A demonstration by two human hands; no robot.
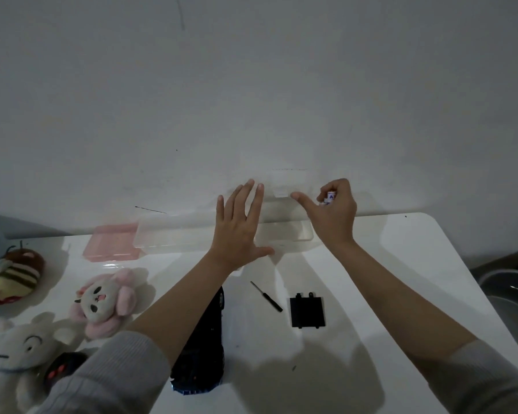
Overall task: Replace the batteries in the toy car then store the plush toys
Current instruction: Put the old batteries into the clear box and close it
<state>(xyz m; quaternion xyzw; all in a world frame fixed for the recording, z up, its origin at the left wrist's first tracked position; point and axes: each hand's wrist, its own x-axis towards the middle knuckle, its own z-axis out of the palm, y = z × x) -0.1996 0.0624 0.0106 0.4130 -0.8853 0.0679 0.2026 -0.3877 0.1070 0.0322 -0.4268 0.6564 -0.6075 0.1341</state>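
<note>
White battery [329, 198] pinched in right hand [332, 216], frame centre; left hand [241, 231] spread flat over clear box [210, 234]. Toy car [204, 351] lower centre.

- The toy car [205, 348], dark and glossy, lies near the table's front edge at centre, its length running near to far; the left forearm crosses over it and hides part of it.
- Its black battery cover [307, 311] lies flat on the table to the right of the car, apart from it.
- A white battery [329, 198] with blue print is pinched in curled fingers at the far edge of the table, right of centre.
- Three plush toys sit at the left: a striped brown-and-yellow bee [15, 273] farthest, a pink-maned cream one [105, 303] in the middle, and a white bear [21, 354] nearest.
</note>
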